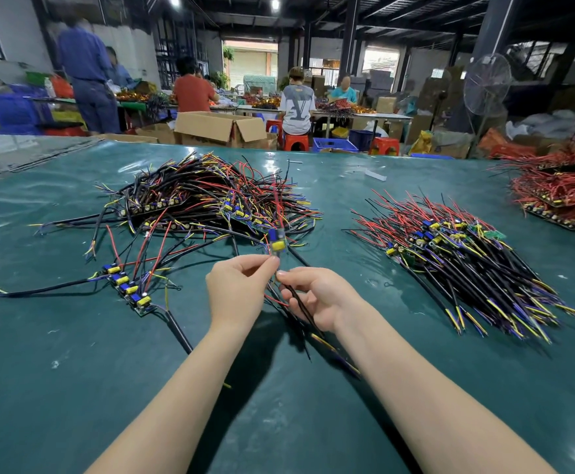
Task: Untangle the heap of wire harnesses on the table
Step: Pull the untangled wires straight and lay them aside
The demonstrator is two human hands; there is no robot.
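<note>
A tangled heap of wire harnesses, black, red, yellow and blue, lies at the middle back of the green table. One harness with a small blue-and-yellow board is lifted just in front of the heap. My left hand pinches its wires right below the board. My right hand pinches the same bundle beside it, and black leads trail down across its palm. A strip of several linked boards with wires lies at the left.
A neater pile of harnesses, wires fanned toward me, lies at the right. Another red-wired pile sits at the far right edge. Beyond the table are cardboard boxes, stools, a standing fan and several people at benches.
</note>
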